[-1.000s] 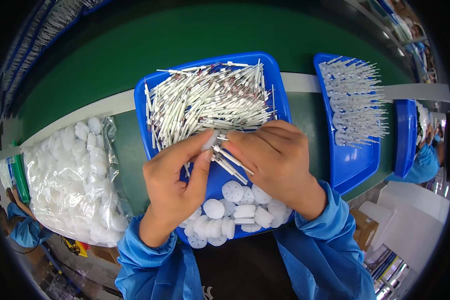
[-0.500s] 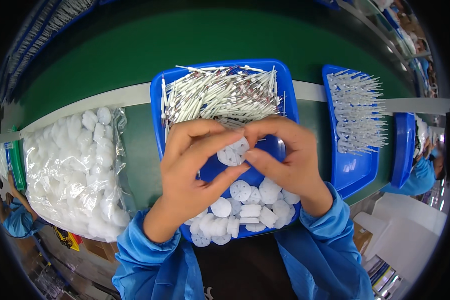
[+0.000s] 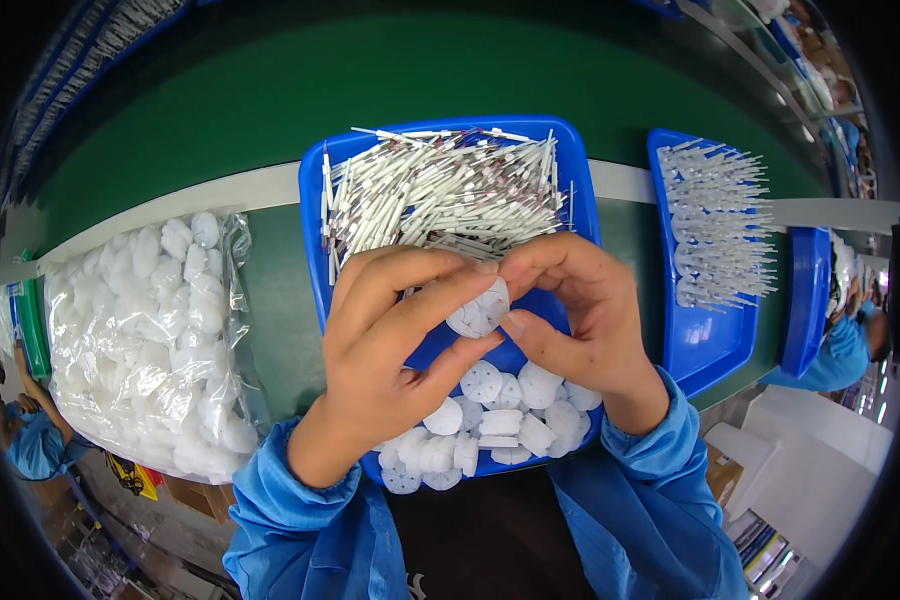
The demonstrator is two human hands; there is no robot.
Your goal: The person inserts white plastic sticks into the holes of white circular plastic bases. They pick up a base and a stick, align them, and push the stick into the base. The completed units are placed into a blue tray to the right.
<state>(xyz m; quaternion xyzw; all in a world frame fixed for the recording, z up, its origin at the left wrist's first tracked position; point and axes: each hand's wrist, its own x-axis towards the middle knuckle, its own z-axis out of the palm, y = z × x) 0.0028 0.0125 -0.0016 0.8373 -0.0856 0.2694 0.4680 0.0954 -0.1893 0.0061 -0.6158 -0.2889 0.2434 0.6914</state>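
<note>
The left hand and right hand together pinch one round white disc above a blue tray. From it, slender white rods heap toward twelve o'clock, loose white discs cluster at six, and a clear plastic bag of white pieces lies at nine.

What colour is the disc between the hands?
The disc is whitish with small darker marks; best seen in head view.

Sticks in middle tray, discs before them, bag left, second tray right
</note>
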